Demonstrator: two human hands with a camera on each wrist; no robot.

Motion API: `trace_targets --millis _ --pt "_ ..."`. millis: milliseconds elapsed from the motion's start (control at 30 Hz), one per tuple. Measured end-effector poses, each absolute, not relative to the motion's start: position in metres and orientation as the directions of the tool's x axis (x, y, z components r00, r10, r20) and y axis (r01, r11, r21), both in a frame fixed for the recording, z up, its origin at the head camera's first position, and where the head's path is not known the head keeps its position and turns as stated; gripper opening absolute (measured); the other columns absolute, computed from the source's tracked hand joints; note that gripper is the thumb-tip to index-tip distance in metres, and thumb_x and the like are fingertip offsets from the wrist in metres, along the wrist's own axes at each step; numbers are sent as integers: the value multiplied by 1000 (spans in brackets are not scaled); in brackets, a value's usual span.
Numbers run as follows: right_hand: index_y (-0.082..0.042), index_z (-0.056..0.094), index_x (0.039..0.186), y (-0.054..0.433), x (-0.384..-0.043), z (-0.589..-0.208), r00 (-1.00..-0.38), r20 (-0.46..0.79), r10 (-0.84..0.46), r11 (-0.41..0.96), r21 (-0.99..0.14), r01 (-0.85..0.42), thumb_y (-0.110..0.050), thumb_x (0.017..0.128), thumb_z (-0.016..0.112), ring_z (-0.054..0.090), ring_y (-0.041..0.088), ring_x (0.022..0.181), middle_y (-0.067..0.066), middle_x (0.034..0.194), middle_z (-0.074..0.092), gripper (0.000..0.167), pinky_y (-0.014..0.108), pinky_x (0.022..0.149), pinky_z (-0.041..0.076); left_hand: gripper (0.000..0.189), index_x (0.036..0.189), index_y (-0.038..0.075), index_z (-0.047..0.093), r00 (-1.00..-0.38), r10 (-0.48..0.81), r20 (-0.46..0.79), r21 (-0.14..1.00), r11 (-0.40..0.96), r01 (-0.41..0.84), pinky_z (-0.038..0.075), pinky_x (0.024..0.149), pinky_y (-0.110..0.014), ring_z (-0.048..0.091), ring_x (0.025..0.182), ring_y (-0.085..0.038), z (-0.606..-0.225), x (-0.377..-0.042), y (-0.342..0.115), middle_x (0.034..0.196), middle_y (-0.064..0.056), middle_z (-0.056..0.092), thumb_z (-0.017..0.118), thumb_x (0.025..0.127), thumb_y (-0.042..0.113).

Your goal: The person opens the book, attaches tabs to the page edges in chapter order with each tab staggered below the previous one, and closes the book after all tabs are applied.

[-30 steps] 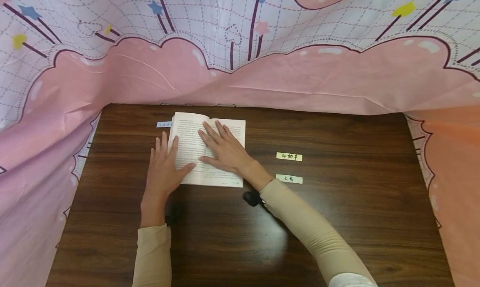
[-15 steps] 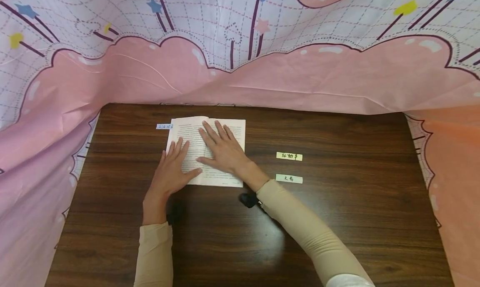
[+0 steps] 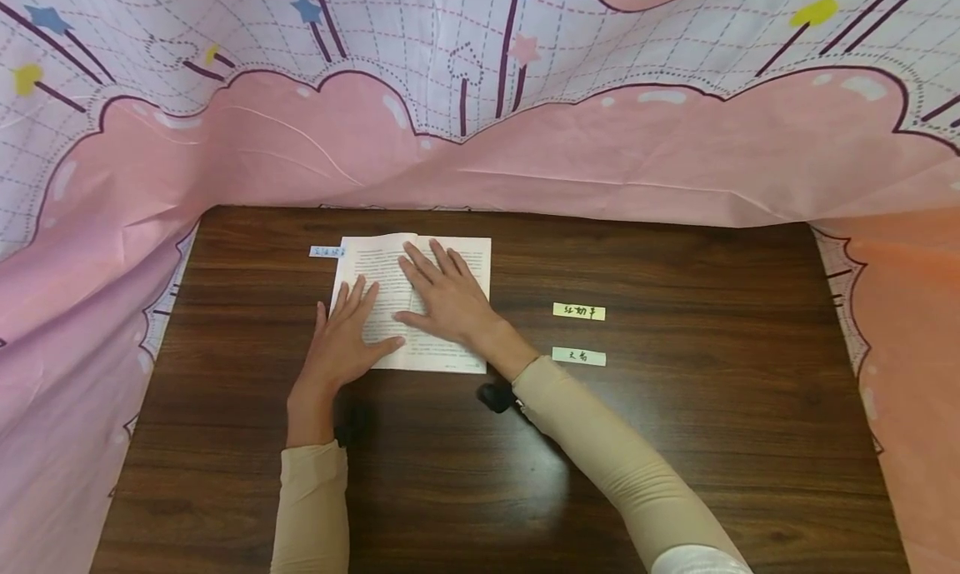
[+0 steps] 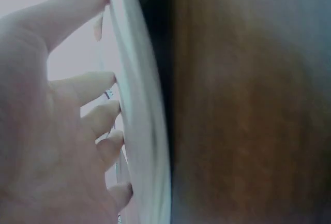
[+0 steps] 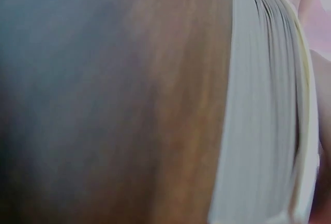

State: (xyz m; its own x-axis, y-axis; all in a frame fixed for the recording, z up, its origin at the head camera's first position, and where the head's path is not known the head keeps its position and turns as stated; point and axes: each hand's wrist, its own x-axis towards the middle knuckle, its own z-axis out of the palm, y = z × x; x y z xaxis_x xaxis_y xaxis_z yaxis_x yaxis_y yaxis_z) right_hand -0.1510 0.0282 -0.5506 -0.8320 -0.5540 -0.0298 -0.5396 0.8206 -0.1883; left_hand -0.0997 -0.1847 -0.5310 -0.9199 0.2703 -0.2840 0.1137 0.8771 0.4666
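Note:
An open book (image 3: 431,359) with printed pages lies on the dark wooden table. On its left page rests my left hand (image 3: 345,341), fingers spread and thumb pointing toward the fold. My right hand (image 3: 450,303) lies across the fold and the right page, its fingers extended. Seen edge-on in the left wrist view, the book's pages (image 4: 142,115) have the fingertips of the left hand (image 4: 57,115) on top. In the right wrist view the thick page block (image 5: 258,105) shows, with parts of the right hand (image 5: 325,100) at the frame's edge.
A blue paper slip (image 3: 326,252) with handwriting meets the book's upper left edge. Right of the book lie a yellow slip (image 3: 578,311) and a pale green slip (image 3: 578,356), both handwritten. A patterned pink cloth (image 3: 525,166) hangs around the table's back and sides.
My left hand has moved right from the book's left edge onto the left page, which now lies flatter. The right hand has barely shifted.

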Motion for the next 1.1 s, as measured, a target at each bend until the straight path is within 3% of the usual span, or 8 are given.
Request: trace_targets --millis 567,1100 --pt "-24 29 158 28 -155 -543 -849 -16 -529 833 -205 -515 -80 86 43 3 36 152 -5 166 12 92 54 120 1 102 160 18 18 -925 249 -286 482 872 86 -9 113 -67 -7 152 -28 -532 -102 -184 167 -4 2 72 83 59" --pt "-24 12 161 25 -178 -540 -856 -119 -502 859 -180 -479 -76 92 34 -1 37 151 -7 167 0 89 59 118 -1 102 160 17 15 -924 253 -286 476 875 92 -10 112 -67 -9 152 -30 -536 -100 -185 167 -5 -1 70 85 59"
